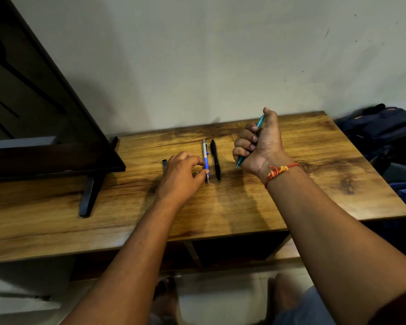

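Note:
My right hand [259, 144] grips a teal pen [261, 120] in a fist above the wooden table [291, 191]; its tip points down toward the table and its top end pokes out by my thumb. A blue and silver pen [205, 154] and a black pen [215, 159] lie side by side on the table, pointing toward me. My left hand [181, 172] rests on the table just left of the blue pen, with thumb and forefinger touching its lower part. A small dark object [164, 164] shows at the left edge of that hand, partly hidden.
A black television [33, 102] stands on the table's left part on a dark foot [89, 195]. A dark blue backpack [382, 130] lies beyond the table's right edge. The wall [220, 55] runs right behind the table. My feet are on the pale floor [216, 299] below.

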